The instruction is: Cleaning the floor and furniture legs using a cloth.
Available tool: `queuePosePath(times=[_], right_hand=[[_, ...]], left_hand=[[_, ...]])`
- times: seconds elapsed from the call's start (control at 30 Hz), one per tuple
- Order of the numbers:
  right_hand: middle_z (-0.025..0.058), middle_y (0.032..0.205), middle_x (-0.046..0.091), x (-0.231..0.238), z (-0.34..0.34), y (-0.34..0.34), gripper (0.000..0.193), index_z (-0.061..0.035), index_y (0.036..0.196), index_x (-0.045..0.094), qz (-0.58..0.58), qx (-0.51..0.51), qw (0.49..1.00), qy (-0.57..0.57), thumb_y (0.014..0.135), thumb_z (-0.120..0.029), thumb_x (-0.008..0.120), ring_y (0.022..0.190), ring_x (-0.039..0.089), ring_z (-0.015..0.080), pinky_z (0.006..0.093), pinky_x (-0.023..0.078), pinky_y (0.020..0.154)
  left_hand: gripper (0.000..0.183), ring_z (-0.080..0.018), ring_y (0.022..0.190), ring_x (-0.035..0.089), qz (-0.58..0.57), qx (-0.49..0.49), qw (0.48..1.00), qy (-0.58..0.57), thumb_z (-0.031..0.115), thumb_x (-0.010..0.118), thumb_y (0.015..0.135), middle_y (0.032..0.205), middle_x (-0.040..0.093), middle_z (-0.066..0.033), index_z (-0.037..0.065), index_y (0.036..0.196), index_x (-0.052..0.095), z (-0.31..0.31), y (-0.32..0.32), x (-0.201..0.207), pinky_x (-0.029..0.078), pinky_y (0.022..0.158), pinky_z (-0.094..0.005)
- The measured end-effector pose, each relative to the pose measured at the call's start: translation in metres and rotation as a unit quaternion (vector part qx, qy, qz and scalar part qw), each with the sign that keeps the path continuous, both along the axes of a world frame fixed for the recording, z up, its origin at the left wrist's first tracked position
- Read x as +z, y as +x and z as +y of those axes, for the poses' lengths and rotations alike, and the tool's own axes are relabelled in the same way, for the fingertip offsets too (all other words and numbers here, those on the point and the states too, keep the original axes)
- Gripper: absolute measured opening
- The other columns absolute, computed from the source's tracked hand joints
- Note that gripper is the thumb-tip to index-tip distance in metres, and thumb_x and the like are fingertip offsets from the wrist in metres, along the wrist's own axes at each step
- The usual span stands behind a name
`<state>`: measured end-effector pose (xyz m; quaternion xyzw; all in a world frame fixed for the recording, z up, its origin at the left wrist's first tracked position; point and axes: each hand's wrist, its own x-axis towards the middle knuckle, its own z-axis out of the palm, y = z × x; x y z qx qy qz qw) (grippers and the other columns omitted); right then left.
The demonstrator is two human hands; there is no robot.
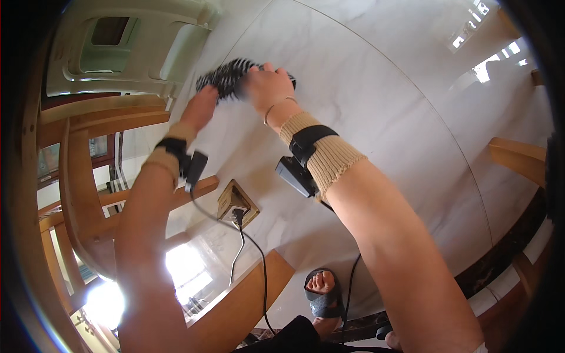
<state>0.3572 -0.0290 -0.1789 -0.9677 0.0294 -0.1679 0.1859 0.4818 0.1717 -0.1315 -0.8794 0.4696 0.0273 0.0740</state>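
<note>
A black-and-white patterned cloth [231, 77], blurred, is bunched up above the pale marble-look floor at the far centre. My left hand [203, 107] pinches its left end. My right hand [272, 88] grips the right part from above, with its fingertips over the far side. The undersides of the fingers are hidden. Each wrist wears a beige knit cuff with a black strap and a small black device.
A pale green plastic chair or stool [159, 53] stands at the far left beside wooden furniture [82, 176]. A floor socket [238, 204] holds a plug, with cords trailing near my arms. A sandalled foot [321, 288] is at the near centre, and a wooden leg [517, 159] juts in at right.
</note>
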Motion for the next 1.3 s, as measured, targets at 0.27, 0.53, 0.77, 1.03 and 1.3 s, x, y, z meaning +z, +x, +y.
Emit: queuePosePath(times=[0.27, 0.53, 0.77, 1.03, 1.3], right_hand=[[-0.0043, 0.101, 0.053, 0.007, -0.007, -0.089, 0.018, -0.0248, 0.089, 0.063, 0.026, 0.211, 0.975, 0.065, 0.076, -0.013, 0.058, 0.098, 0.049, 0.0181, 0.0319, 0.042, 0.072], [-0.0035, 0.1, 0.05, 0.014, -0.094, -0.252, 0.023, -0.0285, 0.094, 0.059, 0.058, 0.252, 0.965, 0.039, 0.074, -0.017, 0.058, 0.091, 0.049, 0.0188, 0.0326, 0.041, 0.072], [0.0006, 0.098, 0.052, 0.042, -0.151, -0.373, 0.015, -0.0228, 0.087, 0.061, 0.172, 0.326, 0.929, 0.043, 0.074, -0.017, 0.057, 0.09, 0.051, 0.0232, 0.0361, 0.044, 0.074], [0.0051, 0.092, 0.051, 0.064, -0.177, -0.344, 0.016, -0.0156, 0.086, 0.064, 0.158, 0.293, 0.932, 0.141, 0.074, -0.009, 0.056, 0.086, 0.049, 0.0262, 0.0338, 0.044, 0.077], [0.0025, 0.105, 0.054, 0.047, -0.05, -0.146, 0.018, -0.0184, 0.095, 0.067, 0.117, 0.202, 0.969, 0.079, 0.079, -0.016, 0.058, 0.102, 0.051, 0.0244, 0.0345, 0.044, 0.078]], left_hand=[[0.015, -0.0309, 0.073, 0.057, 0.144, 0.056, 0.982, 0.104, 0.016, 0.065, 0.066, 0.078, 0.058, -0.0114, 0.005, 0.074, 0.057, 0.009, -0.159, 0.028, 0.041, 0.07, -0.0427], [0.009, -0.0246, 0.066, 0.06, 0.281, -0.075, 0.949, 0.119, 0.017, 0.063, 0.063, 0.067, 0.06, -0.006, 0.01, 0.067, 0.06, -0.069, -0.306, 0.009, 0.04, 0.067, -0.0417], [0.013, -0.0259, 0.074, 0.064, 0.289, -0.161, 0.939, -0.095, 0.016, 0.059, 0.07, 0.073, 0.064, -0.0051, 0.009, 0.079, 0.064, -0.115, -0.444, -0.019, 0.047, 0.074, -0.0406], [0.013, -0.0323, 0.072, 0.063, 0.607, -0.03, 0.794, -0.009, 0.014, 0.063, 0.067, 0.071, 0.062, -0.015, 0.003, 0.072, 0.061, -0.148, -0.364, 0.043, 0.05, 0.066, -0.0409], [0.012, -0.0366, 0.077, 0.058, 0.193, 0.019, 0.968, 0.157, 0.011, 0.057, 0.065, 0.08, 0.057, -0.0183, 0.001, 0.071, 0.059, -0.059, -0.172, 0.06, 0.047, 0.069, -0.0442]])
